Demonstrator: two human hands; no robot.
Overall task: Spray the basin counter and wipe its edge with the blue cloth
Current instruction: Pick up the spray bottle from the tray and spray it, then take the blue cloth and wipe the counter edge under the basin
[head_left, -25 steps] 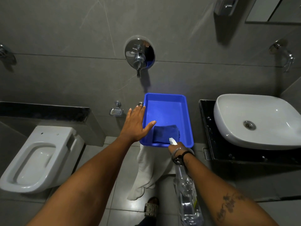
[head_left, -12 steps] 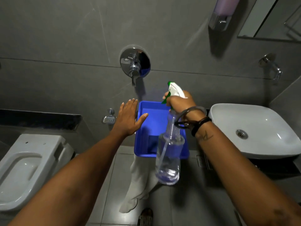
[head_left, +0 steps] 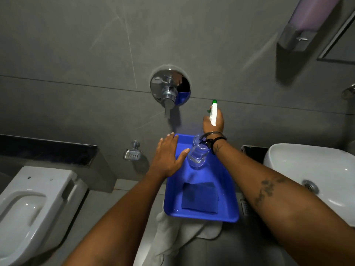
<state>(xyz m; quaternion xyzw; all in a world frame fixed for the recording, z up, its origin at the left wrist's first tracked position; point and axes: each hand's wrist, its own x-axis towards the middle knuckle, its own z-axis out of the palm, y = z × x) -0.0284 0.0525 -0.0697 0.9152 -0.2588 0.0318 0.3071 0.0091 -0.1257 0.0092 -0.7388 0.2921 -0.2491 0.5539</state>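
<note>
Blue plastic tray [head_left: 228, 189] sits in front of me, on a white towel [head_left: 169, 235] that hangs down below its near edge. My cloth [head_left: 199, 197], folded and dark blue, lies flat in the tray's near half. My left hand [head_left: 167, 156] is spread open and holds nothing; its palm rests on the tray's far left rim, thumb reaching inward. My right hand [head_left: 213, 122] is closed around the neck of the spray bottle [head_left: 197, 152], raised over the tray's far end, with the white and green nozzle pointing up toward the grey wall. White basin [head_left: 311, 175] stands to the right on the dark bench [head_left: 251, 153], apart from the tray.
</note>
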